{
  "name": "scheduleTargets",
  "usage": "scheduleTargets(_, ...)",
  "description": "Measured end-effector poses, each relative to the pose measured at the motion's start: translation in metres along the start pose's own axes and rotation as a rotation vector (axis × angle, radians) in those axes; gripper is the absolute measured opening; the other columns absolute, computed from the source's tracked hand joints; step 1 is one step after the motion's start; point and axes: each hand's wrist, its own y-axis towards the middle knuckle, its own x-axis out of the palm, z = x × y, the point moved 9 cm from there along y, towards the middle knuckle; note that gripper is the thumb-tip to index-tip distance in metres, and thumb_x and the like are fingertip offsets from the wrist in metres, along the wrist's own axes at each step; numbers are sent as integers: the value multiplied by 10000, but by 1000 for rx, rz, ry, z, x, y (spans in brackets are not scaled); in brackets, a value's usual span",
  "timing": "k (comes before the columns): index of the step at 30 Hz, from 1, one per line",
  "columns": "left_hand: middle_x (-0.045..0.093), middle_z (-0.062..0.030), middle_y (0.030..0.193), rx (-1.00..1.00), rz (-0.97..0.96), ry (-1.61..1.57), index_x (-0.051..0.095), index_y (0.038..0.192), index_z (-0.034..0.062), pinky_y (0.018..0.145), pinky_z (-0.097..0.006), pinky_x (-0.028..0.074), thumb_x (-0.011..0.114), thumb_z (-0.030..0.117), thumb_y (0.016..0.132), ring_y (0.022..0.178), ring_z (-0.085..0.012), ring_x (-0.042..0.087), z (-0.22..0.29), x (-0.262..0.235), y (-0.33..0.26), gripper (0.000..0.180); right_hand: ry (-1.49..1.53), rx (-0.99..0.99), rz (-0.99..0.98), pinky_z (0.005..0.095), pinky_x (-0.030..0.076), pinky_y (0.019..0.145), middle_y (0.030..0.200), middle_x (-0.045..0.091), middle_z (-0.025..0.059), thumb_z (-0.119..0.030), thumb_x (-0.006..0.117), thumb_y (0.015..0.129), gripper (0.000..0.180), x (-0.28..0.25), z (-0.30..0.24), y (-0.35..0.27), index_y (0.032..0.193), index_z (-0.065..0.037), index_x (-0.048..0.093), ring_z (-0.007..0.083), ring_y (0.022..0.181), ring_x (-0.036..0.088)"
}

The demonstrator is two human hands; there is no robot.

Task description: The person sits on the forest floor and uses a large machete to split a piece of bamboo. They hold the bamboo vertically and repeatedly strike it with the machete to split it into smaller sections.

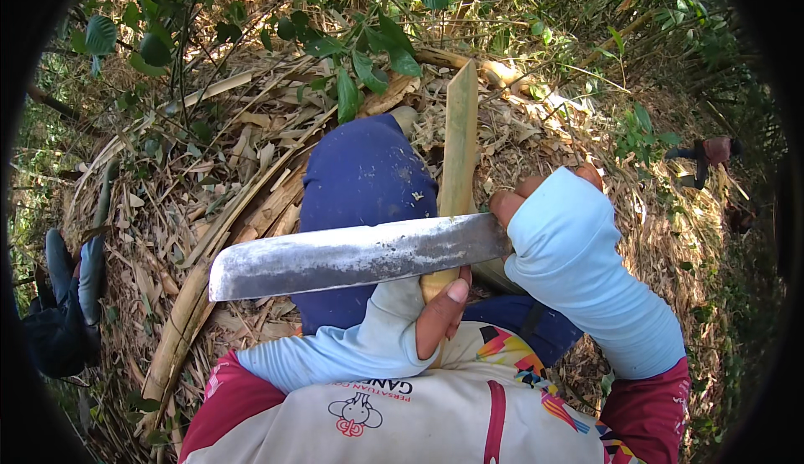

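Observation:
A split bamboo strip (pixel 461 141), pale green with a pointed top, stands nearly upright in front of me. My left hand (pixel 437 320), in a light blue sleeve that reaches over the palm, is closed round its lower end, thumb upward. My right hand (pixel 526 196) grips a machete (pixel 352 256) whose handle is hidden inside the fist. The broad, worn steel blade points left and crosses in front of the bamboo, just above my left thumb. Whether the edge touches the bamboo cannot be seen.
My bent knee in dark blue trousers (pixel 368 175) rises behind the blade. Dry leaves and shavings (pixel 251 150) cover the ground, with long bamboo pieces (pixel 188 313) at left. Leafy branches (pixel 360 62) hang ahead. A dark, partly visible figure (pixel 63 322) is at far left.

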Motion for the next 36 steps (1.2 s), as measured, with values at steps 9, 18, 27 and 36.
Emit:
scheduleTargets(9, 491, -27, 720, 9, 45, -64, 480, 1032, 65, 431, -233, 388, 569, 255, 966, 526, -90, 458, 4, 1, 1, 220, 0, -17, -98, 509, 396, 585, 654, 594, 35, -254, 602, 730, 163, -1, -1, 3, 851, -152, 643, 262, 662, 640)
scheduleTargets(18, 480, -28, 749, -4, -71, -39, 474, 1016, 58, 455, -242, 400, 521, 276, 989, 560, -92, 466, -3, 0, 0, 225, 43, -13, -120, 488, 398, 604, 665, 593, 26, -269, 605, 735, 153, 9, -5, 1, 840, -162, 637, 238, 665, 639)
scheduleTargets(27, 509, -47, 825, 2, -1, -66, 475, 1064, 51, 479, -244, 420, 514, 199, 983, 597, -97, 490, 3, 2, -1, 173, 32, -32, -53, 503, 398, 593, 648, 581, 31, -271, 619, 724, 143, 5, -2, 5, 821, -168, 643, 254, 645, 627)
scheduleTargets(36, 509, -51, 845, 27, -98, -36, 453, 1087, 36, 490, -239, 418, 524, 158, 966, 572, -93, 476, 1, 1, 1, 186, 56, -12, -25, 507, 410, 590, 605, 584, 48, -209, 614, 709, 154, 3, 4, 6, 849, -162, 657, 275, 614, 623)
